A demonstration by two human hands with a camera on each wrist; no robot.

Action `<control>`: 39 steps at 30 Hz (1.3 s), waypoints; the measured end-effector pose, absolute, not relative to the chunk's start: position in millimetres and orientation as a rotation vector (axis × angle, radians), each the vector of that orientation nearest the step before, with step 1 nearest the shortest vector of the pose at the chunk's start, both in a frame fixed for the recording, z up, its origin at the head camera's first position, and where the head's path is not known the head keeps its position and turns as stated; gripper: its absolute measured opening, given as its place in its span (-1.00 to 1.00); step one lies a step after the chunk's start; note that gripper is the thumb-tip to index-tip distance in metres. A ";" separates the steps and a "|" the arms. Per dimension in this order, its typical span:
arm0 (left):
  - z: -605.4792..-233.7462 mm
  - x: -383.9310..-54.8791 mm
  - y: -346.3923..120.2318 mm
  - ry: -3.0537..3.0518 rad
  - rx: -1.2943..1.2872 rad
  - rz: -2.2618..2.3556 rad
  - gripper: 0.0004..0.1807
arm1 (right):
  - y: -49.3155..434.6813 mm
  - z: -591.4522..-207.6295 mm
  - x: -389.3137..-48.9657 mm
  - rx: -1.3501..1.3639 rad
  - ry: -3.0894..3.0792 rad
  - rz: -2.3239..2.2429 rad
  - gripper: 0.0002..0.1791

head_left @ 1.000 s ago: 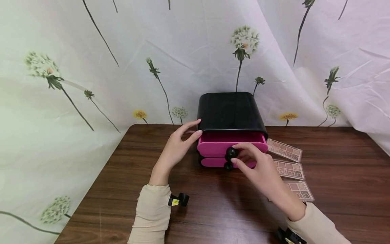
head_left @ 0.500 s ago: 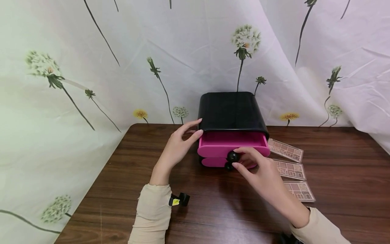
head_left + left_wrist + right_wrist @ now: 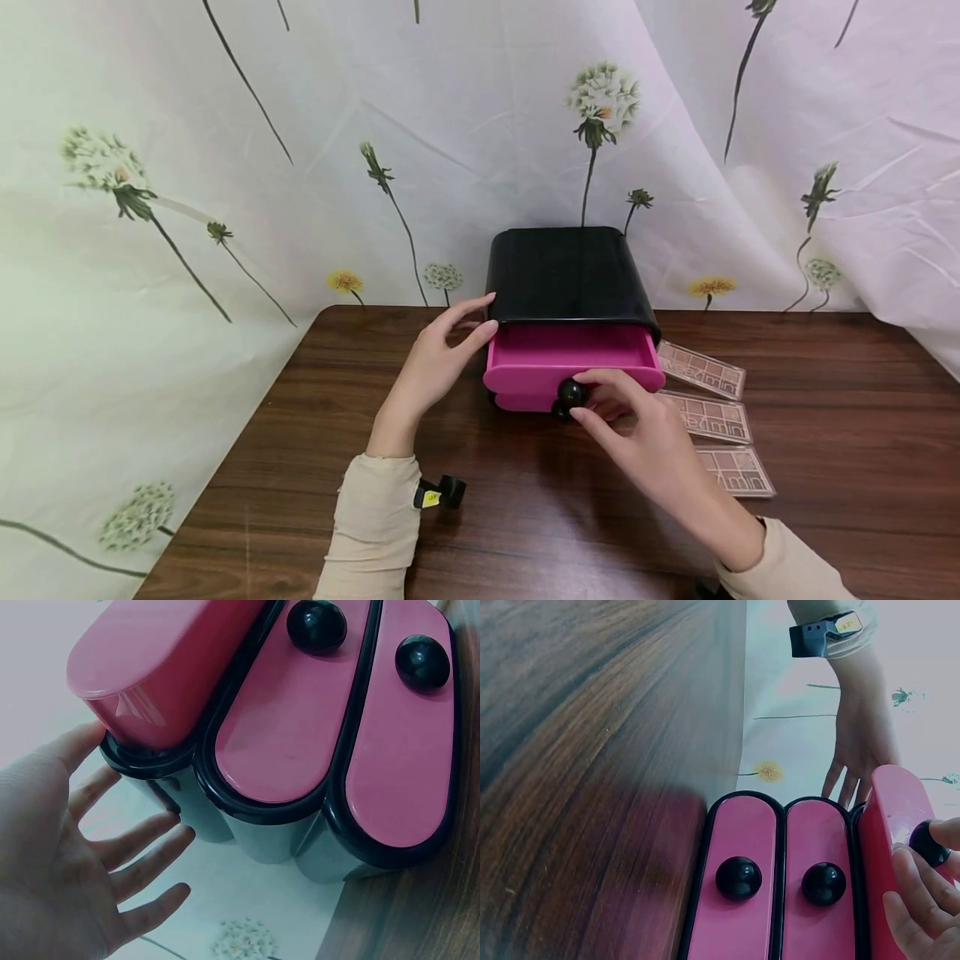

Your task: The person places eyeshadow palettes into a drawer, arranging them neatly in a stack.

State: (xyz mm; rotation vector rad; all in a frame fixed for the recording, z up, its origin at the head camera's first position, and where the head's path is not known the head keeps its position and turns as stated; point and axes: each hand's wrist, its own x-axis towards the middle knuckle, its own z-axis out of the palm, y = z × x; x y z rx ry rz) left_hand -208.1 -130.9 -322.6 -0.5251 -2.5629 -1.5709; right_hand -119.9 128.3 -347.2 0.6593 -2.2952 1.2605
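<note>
A black drawer cabinet (image 3: 566, 275) with pink drawers stands at the back of the table. Its top drawer (image 3: 517, 380) is pulled partway out, and a bare pink inside shows. Thumb and fingers of my right hand (image 3: 652, 437) pinch that drawer's round black knob (image 3: 572, 392). My left hand (image 3: 433, 367) is at the cabinet's left front edge, fingertips touching it; in the left wrist view its fingers are spread and fairly straight. Below the top drawer, a middle drawer (image 3: 289, 727) and a bottom drawer (image 3: 405, 757) sit closed, each with a black knob.
Three clear-lidded makeup palettes lie in a column right of the cabinet: a far one (image 3: 703, 370), a middle one (image 3: 716, 418) and a near one (image 3: 738, 472). A floral cloth (image 3: 450, 167) hangs behind the brown wooden table (image 3: 315, 433).
The top drawer has slid further out toward me, with my right hand drawing back on its knob. More of the drawer's inside shows. My left hand has stayed at the cabinet's side.
</note>
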 end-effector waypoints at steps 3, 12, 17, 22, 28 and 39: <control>-322.0 -207.9 -130.6 -2.564 -0.523 -1.575 -0.52 | 128.1 -346.9 -117.7 0.666 -2.281 1.277 -0.58; -321.5 -207.3 -131.3 -2.574 -0.515 -1.587 -0.52 | 128.4 -347.2 -111.0 0.707 -2.248 1.342 -0.56; -322.1 -207.8 -131.4 -2.570 -0.518 -1.586 -0.51 | 129.0 -347.6 -108.1 0.739 -2.217 1.338 -0.53; -322.3 -208.6 -130.3 -2.570 -0.513 -1.578 -0.51 | 130.1 -348.4 -105.6 0.764 -2.192 1.312 -0.51; -322.3 -208.6 -130.2 -2.577 -0.500 -1.581 -0.51 | 130.5 -350.2 -102.9 0.791 -2.196 1.262 -0.49; -320.9 -207.2 -130.0 -2.575 -0.504 -1.594 -0.52 | 130.9 -353.3 -99.7 0.780 -2.245 1.172 -0.48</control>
